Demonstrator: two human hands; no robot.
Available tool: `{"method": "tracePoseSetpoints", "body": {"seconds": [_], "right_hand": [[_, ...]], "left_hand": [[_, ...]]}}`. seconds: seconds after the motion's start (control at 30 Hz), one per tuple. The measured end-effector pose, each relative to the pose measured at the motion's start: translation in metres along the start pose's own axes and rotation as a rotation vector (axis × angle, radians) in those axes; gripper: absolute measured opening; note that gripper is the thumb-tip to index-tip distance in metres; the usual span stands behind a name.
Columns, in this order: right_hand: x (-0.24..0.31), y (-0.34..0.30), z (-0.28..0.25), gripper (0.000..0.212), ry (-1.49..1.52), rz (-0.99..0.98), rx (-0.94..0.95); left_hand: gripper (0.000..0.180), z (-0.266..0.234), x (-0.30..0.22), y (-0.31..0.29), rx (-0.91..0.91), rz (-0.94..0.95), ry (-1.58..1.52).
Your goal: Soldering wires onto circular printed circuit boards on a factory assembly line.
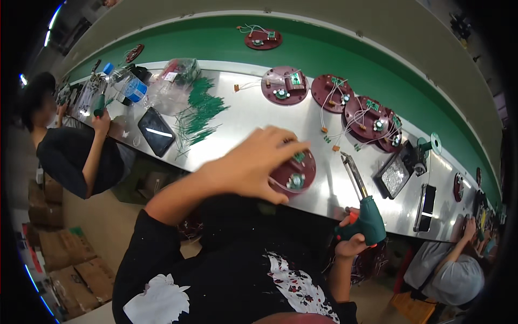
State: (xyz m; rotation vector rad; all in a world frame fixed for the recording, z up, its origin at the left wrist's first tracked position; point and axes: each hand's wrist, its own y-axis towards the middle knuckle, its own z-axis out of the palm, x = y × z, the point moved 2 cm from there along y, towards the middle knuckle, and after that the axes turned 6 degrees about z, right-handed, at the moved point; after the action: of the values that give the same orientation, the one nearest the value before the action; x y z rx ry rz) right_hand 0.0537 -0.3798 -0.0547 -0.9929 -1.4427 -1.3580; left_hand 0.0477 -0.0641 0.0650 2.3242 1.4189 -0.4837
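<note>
My left hand reaches over a round maroon plate at the table's near edge, its fingers at the far rim and its thumb at the near rim. Part of the plate is hidden under the hand; small green circuit boards show on it. In my right hand is a green soldering gun with a red trigger, its metal tip pointing up and away over the table. The tip stands apart from the plate, to its right.
Several similar maroon plates with white wires lie along the back of the metal table. Green wires, a dark tablet-like device, a bottle, a black tray, a solder spool and a phone surround me. People work on both sides.
</note>
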Motion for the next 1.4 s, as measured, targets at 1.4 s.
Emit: {"method": "tracePoseSetpoints", "body": {"seconds": [1.4], "right_hand": [[0.019,0.019,0.025,0.084,0.183,0.078,0.025]], "left_hand": [[0.085,0.045,-0.017,-0.039,-0.316,-0.238,0.181]]}}
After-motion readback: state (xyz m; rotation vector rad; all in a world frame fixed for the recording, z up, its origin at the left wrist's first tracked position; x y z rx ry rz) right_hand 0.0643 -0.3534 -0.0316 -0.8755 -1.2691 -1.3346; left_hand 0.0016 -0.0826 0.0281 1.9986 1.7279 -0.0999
